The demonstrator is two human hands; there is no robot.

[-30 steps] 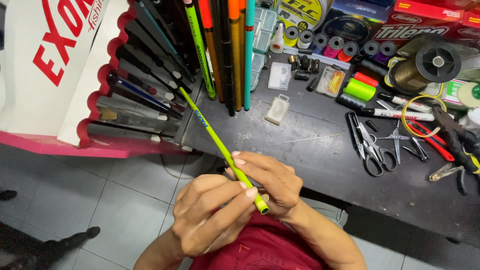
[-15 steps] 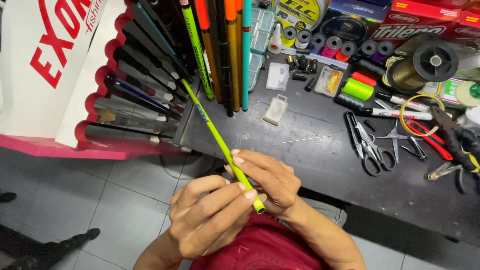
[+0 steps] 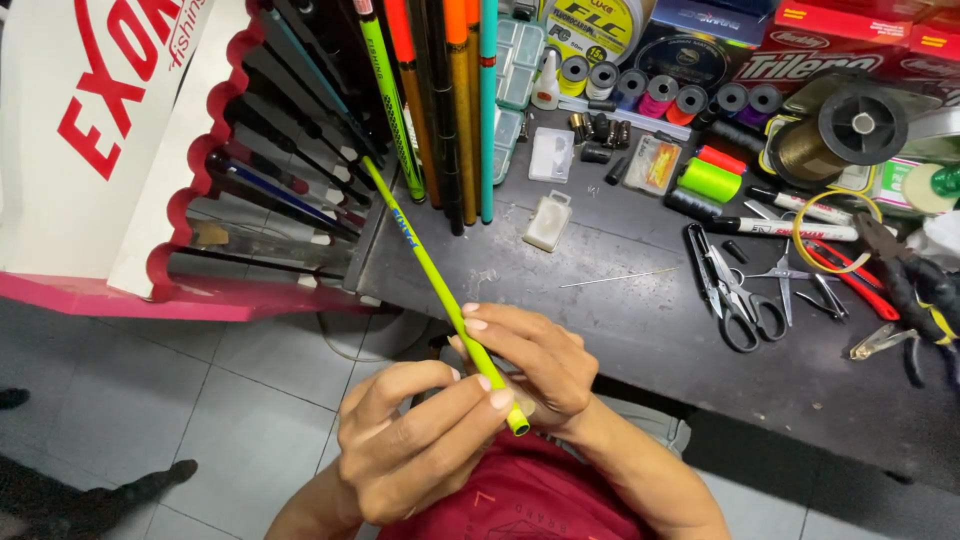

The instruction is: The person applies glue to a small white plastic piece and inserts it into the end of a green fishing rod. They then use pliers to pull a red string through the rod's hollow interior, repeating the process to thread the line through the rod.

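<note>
A thin lime-green rod section runs diagonally from the rod rack down to my lap. Both hands grip its near end. My right hand wraps around the rod from the right, fingers curled over it. My left hand pinches the rod tip end with thumb and fingers, just below the right hand. The rod's open lower end pokes out between the two hands.
A dark workbench carries black scissors, small snips, pliers, markers, thread spools, a large line spool, small clear boxes and a thin needle. Upright rods lean at the bench's left; a pink-edged rod rack stands left.
The hands shifted slightly lower and right with the green rod; the left fingers moved closer to the rod's end. Grip stays the same.
</note>
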